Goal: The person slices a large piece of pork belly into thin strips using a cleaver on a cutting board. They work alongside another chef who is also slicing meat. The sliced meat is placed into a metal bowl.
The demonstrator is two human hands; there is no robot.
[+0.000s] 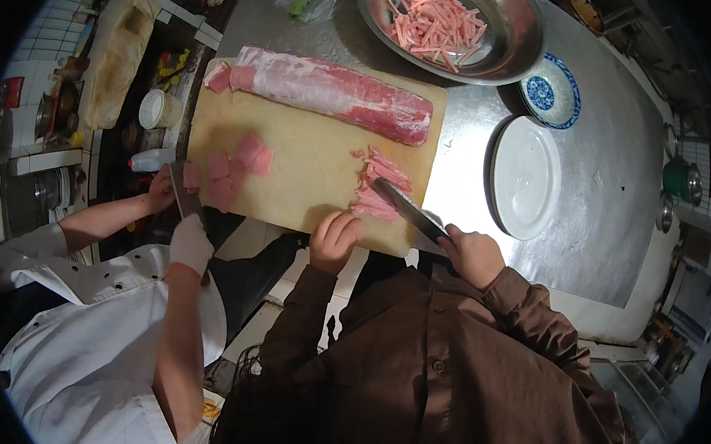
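Note:
My right hand grips the handle of a kitchen knife. The blade points to the upper left, its tip over a pile of pink meat strips at the right end of a cutting board. At the board's front edge, left of the strips, is my left hand with curled fingers; whether anything is in them is hidden. A long piece of raw meat lies across the far side of the board, with a small cut chunk at its left end.
On my left, a co-worker in white holds a cleaver near thin meat slices. Beyond the board, a steel bowl contains meat strips. A blue-patterned bowl and white oval plate stand on the steel table.

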